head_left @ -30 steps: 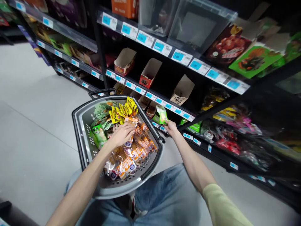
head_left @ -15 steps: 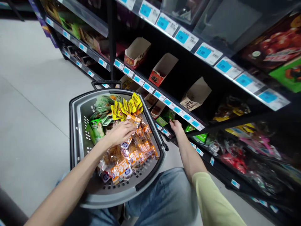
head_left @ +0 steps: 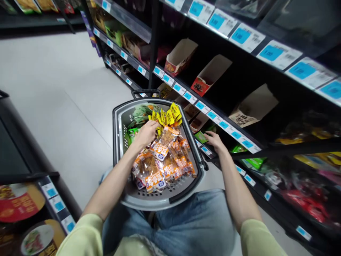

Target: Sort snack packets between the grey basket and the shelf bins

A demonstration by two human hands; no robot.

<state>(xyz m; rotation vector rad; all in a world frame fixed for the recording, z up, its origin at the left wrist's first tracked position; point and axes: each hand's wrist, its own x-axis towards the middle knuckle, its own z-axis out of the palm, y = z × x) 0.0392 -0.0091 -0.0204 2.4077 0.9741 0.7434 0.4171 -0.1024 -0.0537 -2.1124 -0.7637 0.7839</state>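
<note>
A grey plastic shopping basket (head_left: 190, 179) with a black rim rests at my lap. Inside are orange-and-clear snack packets (head_left: 156, 181), small yellow packets (head_left: 173, 113) and green packets (head_left: 133, 132). My left hand (head_left: 148, 133) reaches into the basket beside the yellow packets, its fingers together and curled down; what lies under the fingertips is hidden. To the right of the basket, my right hand (head_left: 214, 141) is at the low shelf with its fingers apart. Close to its fingertips lies a flat green packet (head_left: 201, 137) at the shelf's front edge.
Dark shelving with blue-and-white price tags (head_left: 211, 115) runs along the right. Open cardboard boxes (head_left: 211, 73) stand on the shelf above my right hand. Round food tubs (head_left: 37, 238) sit on a low shelf at the lower left. Grey floor (head_left: 66, 71) lies left of the basket.
My left hand has shifted from the orange packets to beside the yellow ones. My right hand's fingers have spread at the low shelf. The view has swung left, showing the tubs.
</note>
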